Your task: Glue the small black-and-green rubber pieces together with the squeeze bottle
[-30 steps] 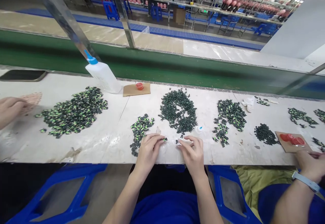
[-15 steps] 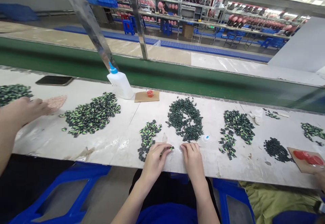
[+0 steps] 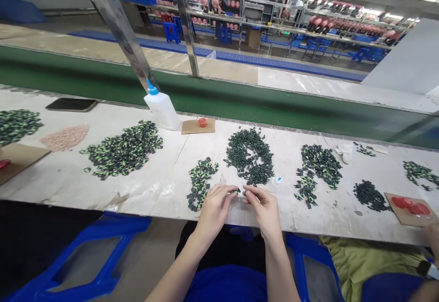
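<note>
Long and white, the work surface (image 3: pixel 144 188) runs beside a green conveyor belt (image 3: pixel 240 98), with racks of pink goods far behind. Near its front edge the left hand (image 3: pixel 216 208) and right hand (image 3: pixel 264 208) meet fingertip to fingertip, lifted just off the top. The left hand pinches a small dark piece with a green tip (image 3: pixel 237 191) between thumb and forefinger; the right hand's fingers are curled close against it, and whether they grip a second part is too small to tell.

Judging by the heaps, the work is roughly midway. A modest pile of green-tipped pieces (image 3: pixel 200 181) lies just left of the hands and looks like finished ones, while a larger ring-shaped heap of plain dark pieces (image 3: pixel 250 158) sits just beyond, seemingly still to be done. A small glue tube (image 3: pixel 277 181) lies to the right of that heap.

Further off are a big green-and-black pile (image 3: pixel 125 149), a white squeeze bottle with a blue nozzle (image 3: pixel 161 108), a red cap on cardboard (image 3: pixel 202 122), and more piles (image 3: pixel 320 165) toward a co-worker's place on the right.
</note>
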Demonstrator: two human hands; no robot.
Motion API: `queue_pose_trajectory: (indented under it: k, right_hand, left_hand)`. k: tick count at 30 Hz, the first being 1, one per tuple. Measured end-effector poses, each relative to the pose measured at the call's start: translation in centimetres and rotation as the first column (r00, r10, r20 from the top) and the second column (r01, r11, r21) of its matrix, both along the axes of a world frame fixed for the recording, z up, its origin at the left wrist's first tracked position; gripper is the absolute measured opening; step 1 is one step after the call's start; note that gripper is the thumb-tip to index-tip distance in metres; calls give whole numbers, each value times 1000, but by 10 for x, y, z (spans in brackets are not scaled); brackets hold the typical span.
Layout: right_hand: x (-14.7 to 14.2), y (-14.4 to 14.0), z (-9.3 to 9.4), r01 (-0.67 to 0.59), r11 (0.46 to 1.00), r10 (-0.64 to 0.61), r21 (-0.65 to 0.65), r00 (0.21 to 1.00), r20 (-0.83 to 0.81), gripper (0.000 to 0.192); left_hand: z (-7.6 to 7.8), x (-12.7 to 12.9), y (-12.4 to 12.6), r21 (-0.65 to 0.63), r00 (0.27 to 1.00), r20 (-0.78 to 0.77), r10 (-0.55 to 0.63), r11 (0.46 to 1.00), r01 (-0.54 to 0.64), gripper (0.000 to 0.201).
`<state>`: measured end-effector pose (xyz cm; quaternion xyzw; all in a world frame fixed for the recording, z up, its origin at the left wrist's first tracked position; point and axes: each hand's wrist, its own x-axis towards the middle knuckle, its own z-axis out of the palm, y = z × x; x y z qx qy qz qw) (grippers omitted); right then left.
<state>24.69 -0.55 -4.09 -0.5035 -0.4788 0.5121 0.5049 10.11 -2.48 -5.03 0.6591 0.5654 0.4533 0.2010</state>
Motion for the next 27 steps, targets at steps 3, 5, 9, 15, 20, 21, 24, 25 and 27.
queue_pose_trajectory:
  k: [3, 5, 9, 15, 20, 21, 24, 25, 27]
  right_hand:
    - [-2, -3, 2, 43, 999, -43, -14, 999, 11, 22]
    - [-5, -4, 2, 103, 995, -102, -9, 994, 45, 23]
    - [-10, -7, -1, 135, 991, -136, 17, 987, 91, 24]
    - [-7, -7, -3, 60, 998, -60, -1, 988, 141, 20]
    - [-5, -7, -4, 49, 993, -39, -103, 995, 96, 24]
    - [-5, -7, -4, 42, 992, -33, -117, 996, 81, 24]
    - [-5, -6, -5, 20, 990, -18, -138, 1000, 14, 24]
    - [-4, -6, -5, 23, 990, -24, -141, 1000, -12, 24]
    - [-2, -5, -6, 24, 991, -33, -134, 997, -67, 29]
  left_hand:
    - [0, 1, 1, 11, 1000, -26, 13, 1000, -13, 19]
    - [0, 1, 2, 17, 999, -44, 24, 1000, -24, 20]
    - [-3, 1, 2, 43, 996, -92, 15, 999, -11, 22]
    - [-7, 1, 3, 89, 990, -142, -2, 996, 14, 23]
    - [-9, 1, 5, 107, 992, -116, -54, 992, 66, 22]
    - [-9, 1, 5, 100, 992, -102, -68, 992, 78, 22]
    - [-4, 1, 5, 68, 994, -34, -102, 992, 104, 20]
    - [-2, 1, 5, 62, 994, -8, -110, 992, 111, 19]
    - [2, 2, 4, 58, 990, 35, -134, 990, 131, 19]
